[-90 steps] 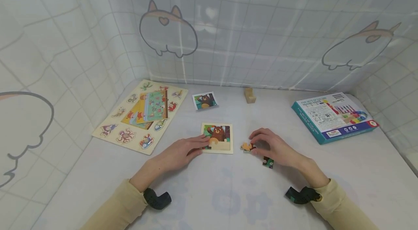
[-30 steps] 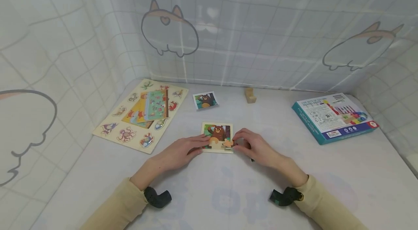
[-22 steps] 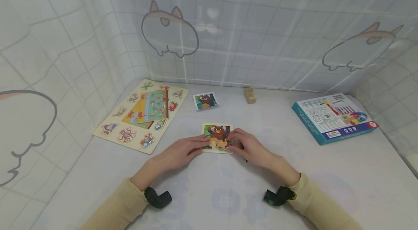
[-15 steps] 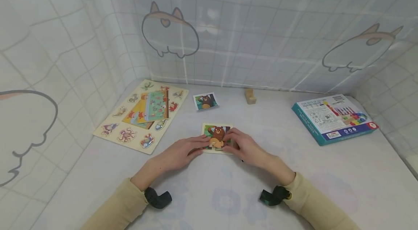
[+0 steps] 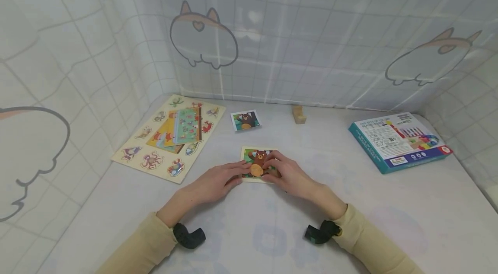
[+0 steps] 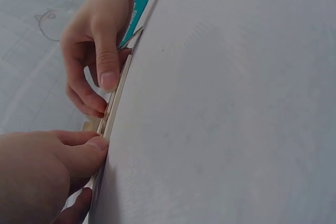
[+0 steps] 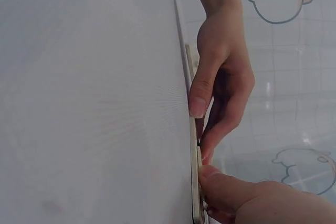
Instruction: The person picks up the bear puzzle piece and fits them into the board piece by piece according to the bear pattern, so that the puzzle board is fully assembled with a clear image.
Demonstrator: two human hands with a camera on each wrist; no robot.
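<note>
A small square bear puzzle [image 5: 258, 157] lies flat on the table in the head view, in a pale wooden frame. My left hand [image 5: 218, 182] rests at its left edge, fingers extended over the picture and thumb by the near corner. My right hand [image 5: 292, 176] pinches a puzzle piece with the bear's orange belly [image 5: 257, 172] at the lower part of the puzzle. Fingers cover much of that piece. Both wrist views show the hands meeting over the frame's thin edge [image 7: 195, 198]. Below the right hand, only a dark speck of another puzzle piece [image 5: 286, 191] shows.
Behind the puzzle lie a bear picture card [image 5: 245, 121] and a small wooden block [image 5: 298, 115]. A sea-animal board [image 5: 151, 159], with picture boards [image 5: 186, 127] on it, lies left. A teal-edged box [image 5: 400, 142] stands right. Patterned curtains enclose the table.
The right hand has brought the piece leftward from the table onto the puzzle and lowered it over the bare lower part. The left hand has stayed at the frame's left edge.
</note>
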